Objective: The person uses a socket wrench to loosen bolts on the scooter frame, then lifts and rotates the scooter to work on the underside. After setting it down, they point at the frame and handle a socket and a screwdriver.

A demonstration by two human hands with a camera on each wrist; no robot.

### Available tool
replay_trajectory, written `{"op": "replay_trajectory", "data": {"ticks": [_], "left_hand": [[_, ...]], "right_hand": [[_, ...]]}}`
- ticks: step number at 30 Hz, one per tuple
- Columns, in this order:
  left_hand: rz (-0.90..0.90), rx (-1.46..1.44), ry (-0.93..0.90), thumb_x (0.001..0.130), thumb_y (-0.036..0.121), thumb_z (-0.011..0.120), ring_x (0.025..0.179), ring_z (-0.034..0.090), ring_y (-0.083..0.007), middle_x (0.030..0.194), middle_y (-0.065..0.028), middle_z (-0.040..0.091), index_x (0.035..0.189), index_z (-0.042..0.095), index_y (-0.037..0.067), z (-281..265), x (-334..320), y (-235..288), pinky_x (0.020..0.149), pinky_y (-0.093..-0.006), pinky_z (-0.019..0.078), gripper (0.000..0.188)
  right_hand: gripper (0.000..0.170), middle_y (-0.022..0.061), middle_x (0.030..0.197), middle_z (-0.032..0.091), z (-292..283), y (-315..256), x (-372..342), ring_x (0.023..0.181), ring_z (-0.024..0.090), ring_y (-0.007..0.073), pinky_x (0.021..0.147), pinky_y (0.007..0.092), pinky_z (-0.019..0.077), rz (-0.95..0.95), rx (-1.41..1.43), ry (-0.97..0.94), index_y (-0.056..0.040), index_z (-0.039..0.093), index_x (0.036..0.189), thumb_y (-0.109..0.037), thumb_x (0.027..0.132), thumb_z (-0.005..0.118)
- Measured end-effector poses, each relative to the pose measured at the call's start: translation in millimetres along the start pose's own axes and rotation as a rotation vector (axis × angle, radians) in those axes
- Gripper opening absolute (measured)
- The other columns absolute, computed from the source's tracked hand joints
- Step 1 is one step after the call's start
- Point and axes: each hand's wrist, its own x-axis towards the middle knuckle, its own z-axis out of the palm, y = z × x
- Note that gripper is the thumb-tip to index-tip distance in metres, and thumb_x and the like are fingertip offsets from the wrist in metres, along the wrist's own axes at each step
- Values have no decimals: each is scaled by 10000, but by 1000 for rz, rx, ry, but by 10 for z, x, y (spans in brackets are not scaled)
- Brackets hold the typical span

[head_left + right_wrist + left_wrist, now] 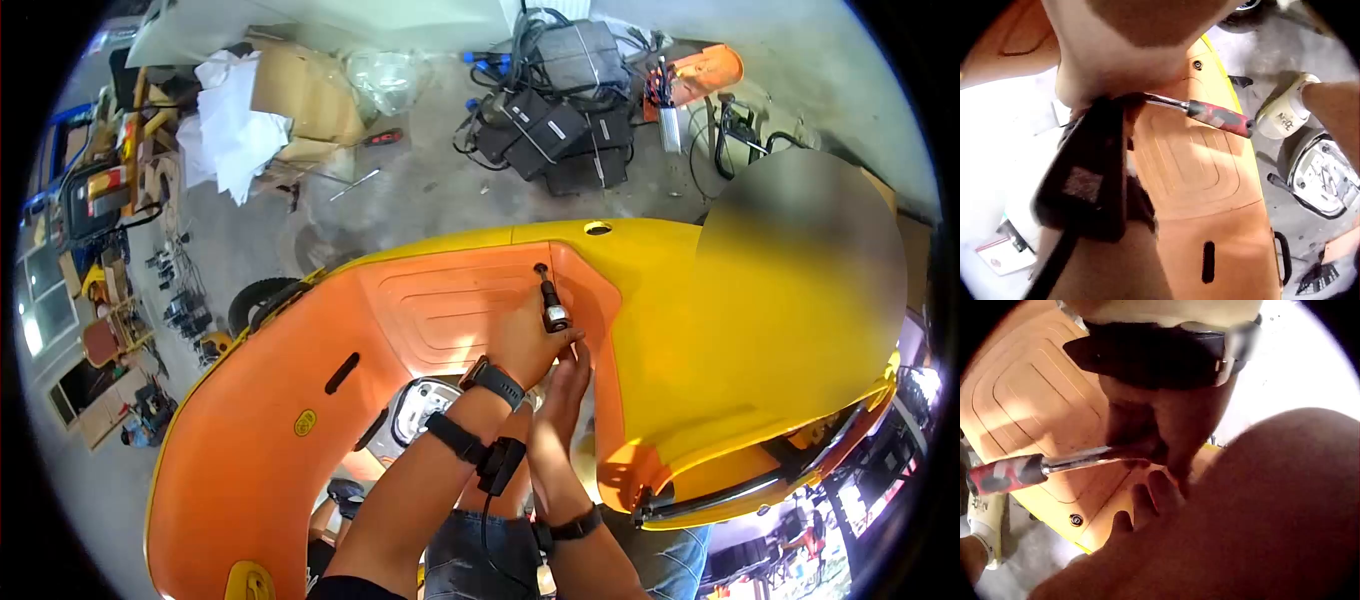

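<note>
A ratchet wrench (556, 318) lies over the orange inner panel (430, 290); its dark extension runs to a black fastener (541, 267) near the panel's far edge. My left hand (518, 338) grips the ratchet around its head. Seen in the left wrist view, the shiny shaft comes out from that hand and ends in a red and grey handle (1007, 476) that no hand holds. Alongside, my right hand (565, 385) has its fingers stretched toward the ratchet head. In the head view both hands hide the handle. A second round fastener (1197, 64) sits by the panel's near yellow edge.
Yellow bodywork (660, 330) curves round the orange shell. Black boxes with cables (560, 130), cardboard (310, 90) and a red-handled screwdriver (384, 137) lie on the floor beyond. A white-framed part (420, 410) is below the panel, near a white shoe (1285, 115).
</note>
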Motion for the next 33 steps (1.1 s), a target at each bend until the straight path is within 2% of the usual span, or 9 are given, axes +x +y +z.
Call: {"op": "replay_trajectory", "data": {"ticks": [7,11,15,17,18,20,23,26,33], "left_hand": [[90,-238,-155,874,256,640,762,574,-239,865,-130,541,1069,426,-3,15,0,-89,681,-370,485,388],[154,-455,-147,936,412,526,806,524,-202,887,-100,525,1071,442,-7,-22,53,-341,763,-326,442,449],[-362,-897,-653,941,580,333,1046,525,-200,1129,-99,552,1268,447,-28,-477,68,-591,928,-338,421,700],[-46,-464,-297,965,488,403,1080,537,-254,1183,-147,543,1238,473,-38,-681,74,-565,955,-350,410,597],[-48,-475,-302,965,488,403,1080,537,-254,1183,-147,543,1238,473,-38,-720,89,-664,955,-350,410,597],[153,63,423,958,337,492,1106,523,-312,1170,-195,549,1216,486,-47,-738,175,-912,973,-392,388,462],[389,387,682,907,208,547,1117,495,-355,1117,-209,567,1165,525,-43,-784,374,-1132,996,-449,352,360],[392,493,680,856,190,557,1099,500,-341,1095,-147,600,1114,582,15,-722,584,-1349,983,-456,346,313],[387,520,769,811,205,539,1008,556,-281,1038,-81,641,1009,652,72,-640,641,-1489,916,-393,380,264]], "right_hand": [[679,189,1402,294,-14,528,427,1312,301,266,1076,376,233,-201,52,-126,10,191,1403,-500,977,329],[605,167,1140,467,49,451,627,1062,481,249,934,355,373,-422,-69,-166,72,231,1359,-395,990,342],[571,195,1104,508,288,481,648,1000,537,267,873,377,428,-469,-331,-16,58,315,1302,-298,925,553],[513,173,940,570,357,285,639,837,589,257,745,361,473,-107,-414,130,27,382,1221,-235,868,645],[407,136,797,588,354,343,672,685,591,253,635,347,478,-199,-437,226,8,463,1086,-240,844,676],[367,130,783,590,339,272,666,676,592,248,628,347,476,-273,-587,247,4,486,1029,-231,832,687],[299,116,765,591,308,299,674,653,593,229,606,345,473,-437,-775,276,-4,532,914,-214,799,713],[300,124,754,596,263,342,649,644,601,221,598,342,480,-246,-654,304,-26,535,930,-210,783,720],[303,133,743,596,191,350,694,636,601,242,582,350,477,-335,-825,265,-28,536,938,-205,779,722]]}}
